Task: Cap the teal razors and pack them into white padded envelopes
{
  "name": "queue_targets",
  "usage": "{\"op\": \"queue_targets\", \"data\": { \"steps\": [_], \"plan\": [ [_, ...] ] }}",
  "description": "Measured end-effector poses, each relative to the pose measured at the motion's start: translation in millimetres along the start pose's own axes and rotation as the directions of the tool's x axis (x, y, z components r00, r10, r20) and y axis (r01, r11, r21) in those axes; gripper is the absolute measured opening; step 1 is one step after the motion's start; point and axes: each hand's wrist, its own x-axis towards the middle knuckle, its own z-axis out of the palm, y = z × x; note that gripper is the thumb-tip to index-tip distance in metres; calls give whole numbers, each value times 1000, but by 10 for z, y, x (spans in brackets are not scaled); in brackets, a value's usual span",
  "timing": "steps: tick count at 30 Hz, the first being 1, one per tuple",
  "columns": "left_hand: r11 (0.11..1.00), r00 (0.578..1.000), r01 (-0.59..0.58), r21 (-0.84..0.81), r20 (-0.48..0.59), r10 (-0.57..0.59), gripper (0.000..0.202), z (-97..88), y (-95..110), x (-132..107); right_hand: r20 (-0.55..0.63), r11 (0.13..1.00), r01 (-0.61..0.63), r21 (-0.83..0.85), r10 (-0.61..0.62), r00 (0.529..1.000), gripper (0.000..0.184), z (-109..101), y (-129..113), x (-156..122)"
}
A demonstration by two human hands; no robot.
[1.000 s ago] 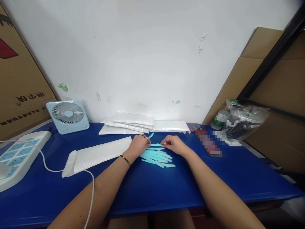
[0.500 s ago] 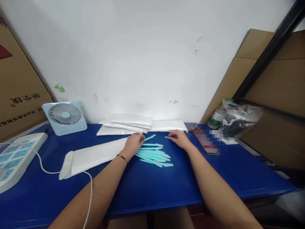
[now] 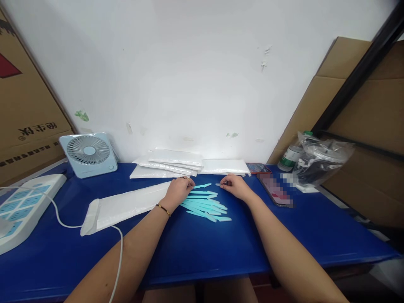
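My left hand [image 3: 180, 190] is closed on the handle of a teal eyebrow razor [image 3: 202, 185], whose blade end points right. Facing it, my right hand [image 3: 234, 185] pinches a small clear piece [image 3: 218, 184] that looks like a blade cover. A short gap separates that piece from the razor's tip. Just below lie several more teal eyebrow razors [image 3: 205, 205], fanned out with their blade ends to the right; my left hand hides some handle ends. A white padded mailer [image 3: 129, 206] lies flat on the left, partly behind my left hand.
White mailers [image 3: 172, 162] are stacked against the wall. A light blue fan [image 3: 90, 155], a power strip [image 3: 27, 206] and a white cable [image 3: 120, 252] are on the left. Two phones [image 3: 274, 191], a bottle [image 3: 289, 158] and a plastic-wrapped item [image 3: 320, 164] occupy the right.
The razor in my left hand has swung to a flatter angle and reaches farther right. The clear piece has moved slightly left and closer to its tip. The view has shifted slightly.
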Motion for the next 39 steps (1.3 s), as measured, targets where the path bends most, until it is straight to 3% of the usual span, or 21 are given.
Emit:
{"op": "queue_targets", "data": {
  "steps": [9, 18, 20, 23, 25, 28, 32, 36, 39],
  "plan": [
    [999, 999, -28, -41, 33, 29, 20, 21, 11, 24, -21, 994, 43, 97, -41, 999, 14, 129, -167, 8],
    [995, 994, -60, -80, 88, 67, 21, -9, 66, 14, 44, 991, 26, 134, -32, 999, 15, 167, -325, -7],
    [994, 991, -91, -59, 89, 96, 25, -54, 96, -32, 76, 991, 60, 116, -69, 995, 28, 123, -379, -50],
    [983, 970, -183, -29, 159, 186, 65, -148, 184, -133, 199, 990, 137, 21, -139, 970, 71, 41, -522, -172],
    [973, 942, -230, -19, 248, 227, 80, -203, 273, -200, 292, 984, 162, -80, -132, 947, 86, 3, -651, -276],
    [970, 921, -242, 16, 318, 224, 62, -220, 425, -273, 350, 967, 176, -181, -104, 931, 68, 8, -835, -426],
    [956, 913, -282, 85, 329, 240, 25, -104, 614, -350, 320, 934, 204, -294, -105, 942, 33, 117, -972, -576],
    [947, 918, -289, 141, 320, 232, 21, 12, 759, -452, 373, 890, 201, -409, -38, 927, 28, 156, -1046, -655],
    [968, 950, -238, 79, 226, 215, 24, 2, 853, -522, 376, 835, 211, -509, -4, 926, 28, -60, -1178, -677]
  ]
}}
